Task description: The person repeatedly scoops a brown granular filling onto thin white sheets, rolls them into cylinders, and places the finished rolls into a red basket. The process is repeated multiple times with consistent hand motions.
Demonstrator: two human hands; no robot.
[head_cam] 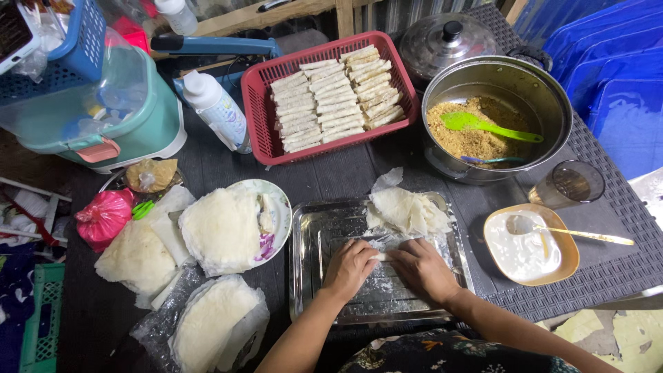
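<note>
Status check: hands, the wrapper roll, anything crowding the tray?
Left hand and right hand both pressed on the wrapper roll. Roll lies on the steel tray. Loose wrappers piled at the tray's far edge.

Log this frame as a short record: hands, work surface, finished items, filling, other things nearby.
hands: left hand and right hand press together on a thin wrapper roll
work surface: metal tray
finished items: rows of rolls in a red basket
filling: brown crumbly mix in a steel pot with a green spatula
nearby: wrapper stack on a plate, bowl of white paste with spoon
</note>
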